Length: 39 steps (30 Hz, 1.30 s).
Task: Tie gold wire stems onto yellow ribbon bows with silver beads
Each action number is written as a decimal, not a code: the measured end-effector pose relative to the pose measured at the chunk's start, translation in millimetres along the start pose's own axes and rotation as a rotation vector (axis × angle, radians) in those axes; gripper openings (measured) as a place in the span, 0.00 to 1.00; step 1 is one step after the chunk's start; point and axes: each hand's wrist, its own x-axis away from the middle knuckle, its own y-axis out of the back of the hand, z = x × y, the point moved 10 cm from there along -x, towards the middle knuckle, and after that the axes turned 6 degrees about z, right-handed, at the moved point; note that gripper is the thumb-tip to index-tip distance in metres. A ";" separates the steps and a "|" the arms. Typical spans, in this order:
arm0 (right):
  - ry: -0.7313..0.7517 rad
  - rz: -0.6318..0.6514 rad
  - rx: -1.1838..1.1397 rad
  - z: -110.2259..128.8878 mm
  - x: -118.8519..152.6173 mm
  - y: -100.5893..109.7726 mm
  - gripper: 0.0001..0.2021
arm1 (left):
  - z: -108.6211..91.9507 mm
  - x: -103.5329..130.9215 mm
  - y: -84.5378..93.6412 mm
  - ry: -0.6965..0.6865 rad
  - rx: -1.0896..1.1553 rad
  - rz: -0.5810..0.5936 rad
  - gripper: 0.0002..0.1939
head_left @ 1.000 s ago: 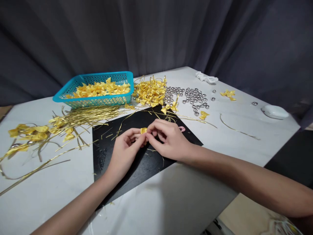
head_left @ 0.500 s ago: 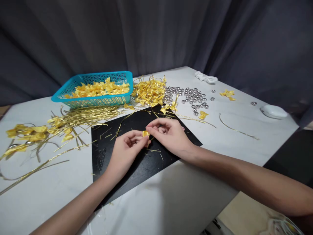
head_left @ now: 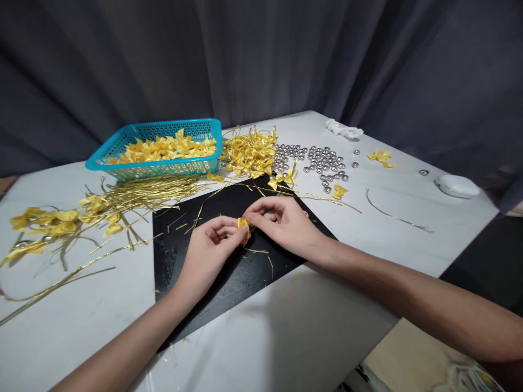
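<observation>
Two bare forearms slant across the bottom of my head-camera view, over a white desk. Beyond its near strip I see a black mat, littered with short scraps of gold wire. Above the mat's middle, the left hand pinches a yellow ribbon piece between thumb and bent fingers; the right hand has thumb and forefinger pressed together on the ribbon's right edge — how much they grip is too small for me to tell. A pink item, mostly hidden, shows behind the right hand. To my left lie yellow bows among stray wires, and past them a loose sheaf of gold wires. One curved wire lies well to the right, with a white dish-like object farther over. Beyond the sheaf I have a turquoise basket holding many more bows; just beside it sits a heap of bows with looped wires — then silver beads spread rightward. A crumpled white cloth or tissue lies near the far edge, and a dark curtain hangs behind everything.
</observation>
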 end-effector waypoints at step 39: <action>0.059 0.028 0.010 2.7 -1.5 -1.6 0.05 | -3.1 1.5 3.3 0.013 0.061 -0.014 0.10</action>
